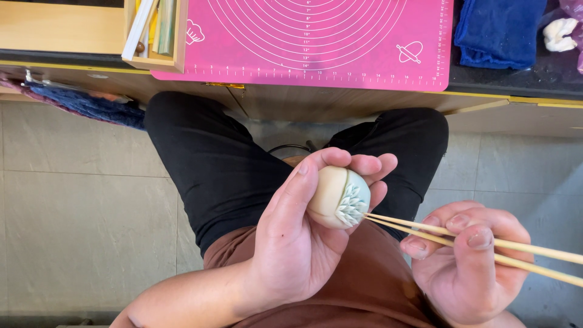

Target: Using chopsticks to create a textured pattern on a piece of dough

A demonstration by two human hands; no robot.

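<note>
Dough ball (pixel 337 194), pale cream with a green-tinted side, is cradled in the left hand (pixel 303 237), fingers curled round it above the lap. A cluster of small pointed petals is already pinched into its right face; the rest of the surface is seen to be smooth, so the pattern is judged partly done, with much of the ball left plain. Two thin wooden sticks (pixel 473 246) are gripped as a pair in the right hand (pixel 470 261), closed round them, their tips touching the petalled patch. Beyond the knees, a wooden table edge (pixel 340 100) is seen. On it a pink mat (pixel 303 42) is laid, printed with white concentric rings, a ruler scale along its near edge and small white pictograms at the corners. To its left an open wooden box (pixel 176 36) holding long tools is set; to its right a folded blue cloth (pixel 498 30), and at the far right a white lump (pixel 559 33) in clear wrapping.
</note>
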